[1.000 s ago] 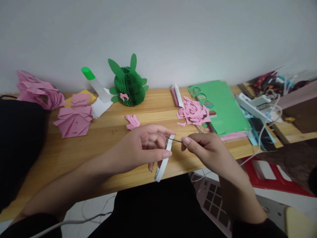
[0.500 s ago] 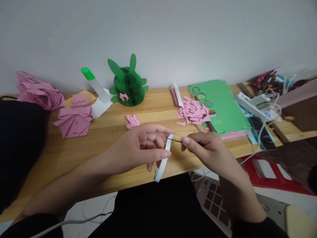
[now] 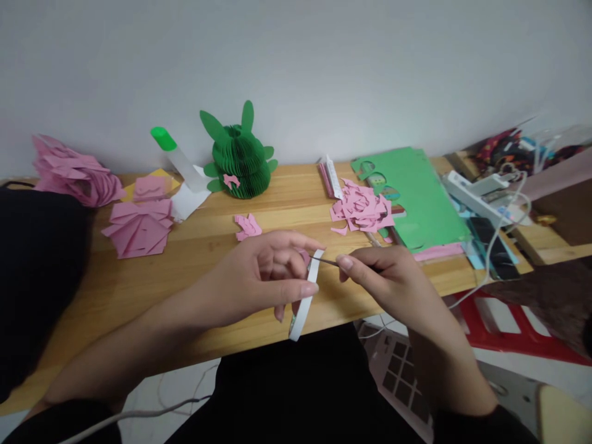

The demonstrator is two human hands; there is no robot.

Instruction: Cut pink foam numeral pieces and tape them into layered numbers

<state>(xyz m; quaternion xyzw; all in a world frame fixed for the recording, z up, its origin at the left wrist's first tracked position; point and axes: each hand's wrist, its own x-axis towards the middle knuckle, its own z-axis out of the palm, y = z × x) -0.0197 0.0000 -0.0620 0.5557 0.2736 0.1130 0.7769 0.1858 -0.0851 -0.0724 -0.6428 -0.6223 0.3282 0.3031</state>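
My left hand (image 3: 272,271) grips a roll of white tape (image 3: 306,299), seen nearly edge-on, between thumb and fingers above the table's front edge. A bit of pink paper shows behind the roll, near the fingers. In my right hand (image 3: 374,271) is a thin dark pointed tool (image 3: 326,262), pinched by thumb and forefinger; its tip reaches the upper part of the roll. Beyond my left hand lies a small pink cutout (image 3: 247,227). A green folded-paper figure (image 3: 240,161) with ear-like pieces stands near the wall.
Folded pink paper (image 3: 139,228) and a glue stick (image 3: 178,157) with a green cap are on the left. Pink scraps (image 3: 363,208) lie beside green sheets (image 3: 420,197). A power strip (image 3: 478,197) with cables and a phone (image 3: 493,246) are at the right.
The view has shifted very slightly. Both hands keep almost the same pose, with the tape roll and tool nearly unmoved.
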